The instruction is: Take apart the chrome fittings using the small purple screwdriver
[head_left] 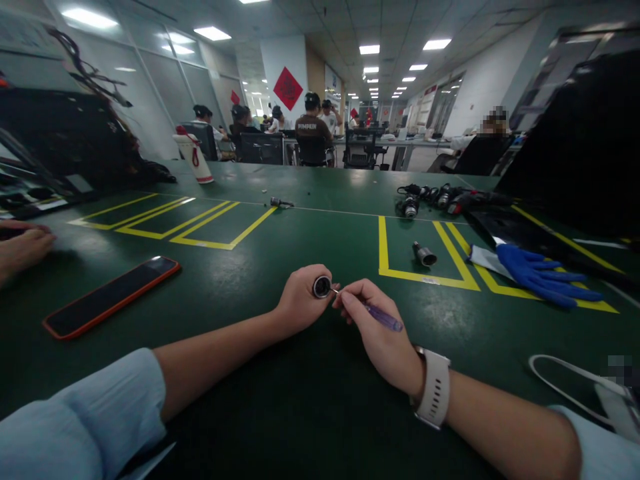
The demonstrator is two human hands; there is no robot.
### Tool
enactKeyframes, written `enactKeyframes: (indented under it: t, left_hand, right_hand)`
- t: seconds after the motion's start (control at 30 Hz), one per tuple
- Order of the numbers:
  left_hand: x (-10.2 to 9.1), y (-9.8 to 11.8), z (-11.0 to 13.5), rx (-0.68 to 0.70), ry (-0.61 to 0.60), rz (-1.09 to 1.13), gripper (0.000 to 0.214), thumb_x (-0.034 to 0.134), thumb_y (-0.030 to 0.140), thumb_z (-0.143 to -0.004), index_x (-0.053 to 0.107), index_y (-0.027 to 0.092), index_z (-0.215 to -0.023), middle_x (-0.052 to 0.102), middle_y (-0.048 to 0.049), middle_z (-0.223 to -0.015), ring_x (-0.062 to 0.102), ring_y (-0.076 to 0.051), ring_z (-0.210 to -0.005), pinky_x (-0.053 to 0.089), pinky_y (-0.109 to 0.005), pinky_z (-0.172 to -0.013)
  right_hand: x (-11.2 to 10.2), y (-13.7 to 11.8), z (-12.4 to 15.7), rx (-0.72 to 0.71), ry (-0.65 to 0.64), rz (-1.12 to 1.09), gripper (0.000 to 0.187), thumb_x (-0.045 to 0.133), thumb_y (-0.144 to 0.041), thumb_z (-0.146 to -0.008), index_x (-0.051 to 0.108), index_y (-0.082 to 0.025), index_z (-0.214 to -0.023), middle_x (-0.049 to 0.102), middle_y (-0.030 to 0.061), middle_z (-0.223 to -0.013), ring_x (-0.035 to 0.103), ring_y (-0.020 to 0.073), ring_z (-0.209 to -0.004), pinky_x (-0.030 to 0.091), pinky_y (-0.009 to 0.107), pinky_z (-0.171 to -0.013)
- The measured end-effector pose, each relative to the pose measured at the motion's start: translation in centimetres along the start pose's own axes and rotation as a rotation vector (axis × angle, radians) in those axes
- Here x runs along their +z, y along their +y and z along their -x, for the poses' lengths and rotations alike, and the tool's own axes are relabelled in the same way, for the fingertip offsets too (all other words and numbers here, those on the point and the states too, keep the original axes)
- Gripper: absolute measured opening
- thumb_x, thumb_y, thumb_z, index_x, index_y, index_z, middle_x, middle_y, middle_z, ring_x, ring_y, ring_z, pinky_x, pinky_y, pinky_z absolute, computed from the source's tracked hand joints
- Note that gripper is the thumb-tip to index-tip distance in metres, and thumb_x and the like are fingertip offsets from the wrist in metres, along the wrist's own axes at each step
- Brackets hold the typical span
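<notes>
My left hand (pixel 303 301) is closed around a cylindrical metal connector (pixel 321 287), its round, dark open end turned up toward me. Between the thumb and fingers of my right hand (pixel 375 327) is a small screwdriver (pixel 385 318) with a translucent purple handle. Its thin shaft reaches to the rim of the connector; whether the tip touches it I cannot tell. A similar metal connector (pixel 425 255) lies on its side inside a yellow taped box, beyond my right hand. Another small connector (pixel 281 202) lies farther off to the left.
On the green table (pixel 280 413) lie an orange-cased phone (pixel 113 293), blue gloves (pixel 540 270), several cabled parts (pixel 430 197) and a white cable (pixel 565 363). A tumbler (pixel 194 157) stands at the back left. Another person's hand (pixel 25 247) rests at the left edge.
</notes>
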State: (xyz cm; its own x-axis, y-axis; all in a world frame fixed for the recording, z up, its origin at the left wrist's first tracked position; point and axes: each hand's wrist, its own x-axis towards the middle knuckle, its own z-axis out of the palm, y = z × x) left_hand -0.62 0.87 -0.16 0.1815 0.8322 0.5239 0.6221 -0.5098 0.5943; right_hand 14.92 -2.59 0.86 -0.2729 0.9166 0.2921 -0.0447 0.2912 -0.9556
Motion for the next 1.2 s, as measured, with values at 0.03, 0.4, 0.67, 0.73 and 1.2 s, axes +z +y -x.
enactKeyframes:
  t: [0.03,0.4,0.67,0.73,1.2]
  left_hand:
    - [-0.02,0.06,0.02,0.003,-0.004,-0.007,0.016,0.058,0.018,-0.071,0.048,0.016,-0.058,0.047,0.0031,-0.055,0.041,-0.01,-0.053,0.029,-0.023,-0.052]
    - [0.05,0.05,-0.23,-0.05,-0.005,0.114,0.012,0.054,0.015,-0.066,0.046,0.016,-0.058,0.044,0.0048,-0.053,0.039,-0.008,-0.049,0.032,-0.019,-0.047]
    - [0.1,-0.03,-0.12,-0.064,0.024,0.149,0.017,0.057,0.022,-0.069,0.045,0.016,-0.059,0.044,0.0048,-0.054,0.04,-0.007,-0.049,0.033,-0.019,-0.046]
    - [0.09,0.02,-0.11,-0.06,0.031,0.124,0.018,0.058,0.021,-0.069,0.045,0.016,-0.057,0.044,0.0046,-0.053,0.039,-0.008,-0.05,0.031,-0.02,-0.047]
    - [-0.03,0.01,-0.02,-0.042,0.003,0.191,0.013,0.056,0.02,-0.066,0.046,0.016,-0.059,0.046,0.004,-0.054,0.041,-0.008,-0.049,0.033,-0.018,-0.046]
  right_hand:
    - [0.08,-0.09,0.05,-0.008,0.001,0.021,0.015,0.051,-0.02,-0.088,0.059,-0.021,-0.075,0.058,-0.0006,-0.074,0.053,0.0143,-0.068,0.041,0.029,-0.064]
    - [0.19,0.45,0.24,-0.13,-0.067,0.082,0.013,0.046,-0.02,-0.091,0.059,-0.021,-0.088,0.057,0.0007,-0.081,0.056,0.0163,-0.082,0.045,0.03,-0.072]
    - [0.27,0.3,0.22,-0.177,-0.086,0.08,0.012,0.046,-0.018,-0.091,0.058,-0.021,-0.089,0.059,0.003,-0.091,0.057,0.0161,-0.086,0.046,0.032,-0.077]
    - [0.27,0.29,0.26,-0.161,-0.07,0.115,0.012,0.046,-0.018,-0.09,0.058,-0.021,-0.088,0.059,0.0026,-0.089,0.057,0.0161,-0.084,0.046,0.032,-0.076]
    - [0.26,0.41,0.32,-0.18,-0.105,0.067,0.013,0.046,-0.017,-0.091,0.058,-0.022,-0.09,0.056,0.0006,-0.083,0.055,0.0153,-0.081,0.045,0.03,-0.073]
